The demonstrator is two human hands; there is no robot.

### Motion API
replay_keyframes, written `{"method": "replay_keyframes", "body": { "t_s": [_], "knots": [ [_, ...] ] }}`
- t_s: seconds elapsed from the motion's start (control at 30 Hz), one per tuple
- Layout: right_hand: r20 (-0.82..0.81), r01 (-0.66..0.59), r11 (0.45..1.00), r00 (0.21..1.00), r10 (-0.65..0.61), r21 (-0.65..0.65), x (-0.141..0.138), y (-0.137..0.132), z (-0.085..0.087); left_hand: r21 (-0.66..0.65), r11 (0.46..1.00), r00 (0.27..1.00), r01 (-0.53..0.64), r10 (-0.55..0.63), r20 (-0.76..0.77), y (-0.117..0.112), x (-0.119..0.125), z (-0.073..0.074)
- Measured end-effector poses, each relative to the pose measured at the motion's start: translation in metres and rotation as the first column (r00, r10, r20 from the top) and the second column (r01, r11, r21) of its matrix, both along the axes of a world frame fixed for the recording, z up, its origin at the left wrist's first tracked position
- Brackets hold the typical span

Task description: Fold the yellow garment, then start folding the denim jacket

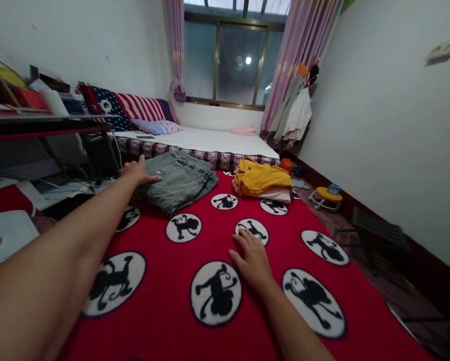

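My left hand (138, 171) reaches to the near-left edge of a folded pair of blue-grey jeans (182, 175). Its thumb is stretched out over the denim and the other fingers stand apart from it; I cannot tell how firmly it touches. My right hand (253, 258) rests open, palm down, on the red blanket (165, 311) printed with black monkey figures in white ovals, and nothing is in it. Beyond that hand lies a folded stack with a yellow garment (262, 176) on top and a pale pink one (281, 194) underneath.
A second bed (210, 136) with a white cover stands under the window. Left is a cluttered desk (44, 120). On the right, a yellow-topped stool (327, 194) and a dark folding stool (379, 230) stand on the floor. Clothes (296, 115) hang by the curtain.
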State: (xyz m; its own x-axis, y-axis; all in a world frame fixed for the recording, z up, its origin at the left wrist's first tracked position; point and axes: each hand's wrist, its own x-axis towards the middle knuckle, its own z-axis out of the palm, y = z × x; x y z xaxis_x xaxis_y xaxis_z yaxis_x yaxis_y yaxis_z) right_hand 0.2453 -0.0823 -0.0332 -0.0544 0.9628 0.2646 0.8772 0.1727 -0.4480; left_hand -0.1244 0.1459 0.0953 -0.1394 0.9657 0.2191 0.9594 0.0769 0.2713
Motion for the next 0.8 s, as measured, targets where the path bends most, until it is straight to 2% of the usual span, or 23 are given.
{"method": "replay_keyframes", "body": {
  "t_s": [0.13, 0.23, 0.3, 0.43, 0.53, 0.63, 0.73, 0.8],
  "knots": [
    [-0.026, 0.001, 0.999, 1.0, 0.0, 0.035, 0.0, 0.001, 0.001, -0.069, 0.997, 0.998, -0.023, 0.019, -0.065, 0.008, -0.006, 0.006],
    [-0.043, -0.002, 0.998, 0.999, 0.004, 0.064, 0.0, 0.001, 0.001, -0.012, 1.0, 0.996, 0.012, -0.013, -0.083, -0.003, 0.008, 0.002],
    [-0.054, -0.004, 0.997, 0.999, 0.008, 0.073, 0.0, 0.002, 0.001, 0.014, 0.997, 0.991, 0.079, -0.077, -0.107, -0.017, 0.031, -0.007],
    [-0.072, -0.018, 0.996, 0.997, 0.024, 0.083, 0.002, 0.003, -0.002, -0.045, 0.95, 0.939, 0.31, -0.313, -0.142, -0.052, 0.096, -0.035],
    [-0.083, -0.028, 0.995, 0.996, 0.037, 0.099, 0.003, 0.002, -0.003, -0.02, 0.927, 0.909, 0.375, -0.372, -0.186, -0.074, 0.126, -0.05],
    [-0.094, -0.036, 0.993, 0.994, 0.046, 0.113, 0.004, 0.001, -0.004, 0.059, 0.951, 0.929, 0.304, -0.282, -0.242, -0.081, 0.123, -0.054],
    [-0.102, -0.034, 0.991, 0.994, 0.047, 0.129, 0.004, 0.001, -0.004, 0.034, 0.995, 0.964, 0.09, -0.078, -0.255, -0.075, 0.104, -0.053],
    [-0.108, -0.029, 0.99, 0.993, 0.044, 0.138, 0.004, 0.001, -0.004, -0.008, 1.0, 0.971, -0.028, 0.026, -0.237, -0.067, 0.094, -0.052]
  ]
}}
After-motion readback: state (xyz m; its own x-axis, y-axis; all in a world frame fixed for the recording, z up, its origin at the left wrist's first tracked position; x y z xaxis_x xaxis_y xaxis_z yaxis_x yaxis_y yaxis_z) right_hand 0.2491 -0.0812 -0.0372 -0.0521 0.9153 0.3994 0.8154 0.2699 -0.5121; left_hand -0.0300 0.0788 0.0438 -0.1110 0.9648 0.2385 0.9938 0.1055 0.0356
